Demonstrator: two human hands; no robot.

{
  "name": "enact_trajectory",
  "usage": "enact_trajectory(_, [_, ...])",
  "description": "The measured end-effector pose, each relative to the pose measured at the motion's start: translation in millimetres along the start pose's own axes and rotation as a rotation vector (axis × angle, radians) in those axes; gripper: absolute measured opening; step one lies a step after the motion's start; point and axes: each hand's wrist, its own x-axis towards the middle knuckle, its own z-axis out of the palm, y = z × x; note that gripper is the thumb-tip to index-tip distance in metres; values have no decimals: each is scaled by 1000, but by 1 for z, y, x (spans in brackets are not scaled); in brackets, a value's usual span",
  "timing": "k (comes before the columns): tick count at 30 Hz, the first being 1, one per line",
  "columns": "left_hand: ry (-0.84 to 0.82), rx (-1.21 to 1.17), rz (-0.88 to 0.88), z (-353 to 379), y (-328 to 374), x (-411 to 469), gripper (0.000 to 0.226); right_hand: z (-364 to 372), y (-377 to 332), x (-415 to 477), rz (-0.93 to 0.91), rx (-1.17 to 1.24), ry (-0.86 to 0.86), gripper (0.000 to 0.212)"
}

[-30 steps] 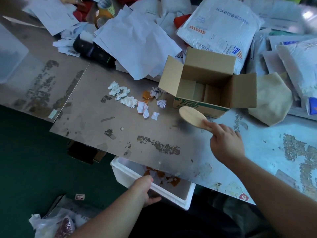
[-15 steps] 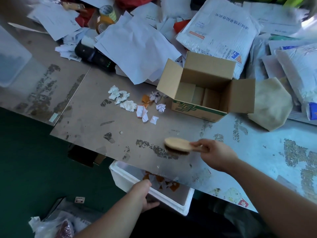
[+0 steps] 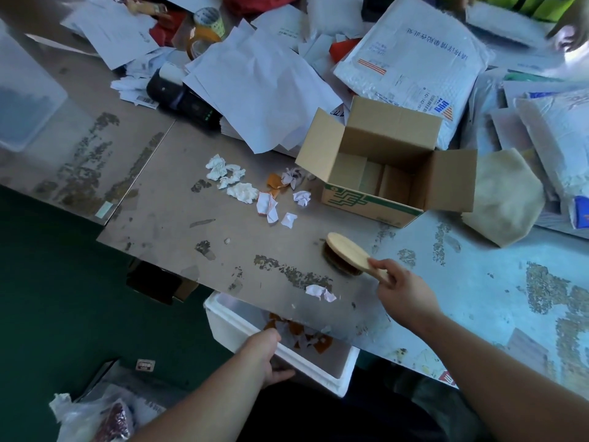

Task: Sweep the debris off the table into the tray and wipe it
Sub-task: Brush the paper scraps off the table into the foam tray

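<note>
My right hand (image 3: pixel 403 293) grips the handle of a wooden brush (image 3: pixel 345 253), whose bristles sit on the worn table (image 3: pixel 178 224). A crumpled white scrap (image 3: pixel 319 292) lies near the table's front edge, just left of that hand. Several white and orange paper scraps (image 3: pixel 255 189) are scattered further back, left of the cardboard box. Below the table edge, my left hand (image 3: pixel 266 355) holds the near rim of a white foam tray (image 3: pixel 229 327) that contains orange and white scraps.
An open cardboard box (image 3: pixel 382 173) stands behind the brush. A beige cloth (image 3: pixel 503 196) lies to its right. Loose papers (image 3: pixel 255 87), mailers (image 3: pixel 411 59), tape rolls (image 3: pixel 204 30) and a black device (image 3: pixel 181 97) crowd the back. A clear bin (image 3: pixel 22 100) sits far left.
The brush swept toward the front edge, then moved back up and right. A white scrap now lies near the edge above the tray. My left hand stays on the tray.
</note>
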Motion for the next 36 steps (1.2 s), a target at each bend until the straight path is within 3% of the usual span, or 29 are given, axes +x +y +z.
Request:
enact_trajectory(8, [-64, 22, 36, -3, 0, -1, 18, 47, 8, -52, -67, -50, -226, 35])
enact_trajectory(11, [-82, 26, 37, -7, -1, 3, 23, 58, 5, -62, -97, -64, -260, 40])
enact_trajectory(19, [-80, 55, 58, -20, -4, 13, 32, 43, -33, -28, -138, -16, -81, 47])
enact_trajectory(27, [-59, 63, 71, -38, -5, 18, 33, 18, -89, 32, -231, -175, 77, 53])
enact_trajectory(31, [-67, 39, 72, -48, -1, 13, 17, 17, -111, 50, -242, -271, 62, 57])
enact_trajectory(36, [-78, 26, 68, -56, 0, 20, 25, 23, -114, 42, -173, -275, 18, 53])
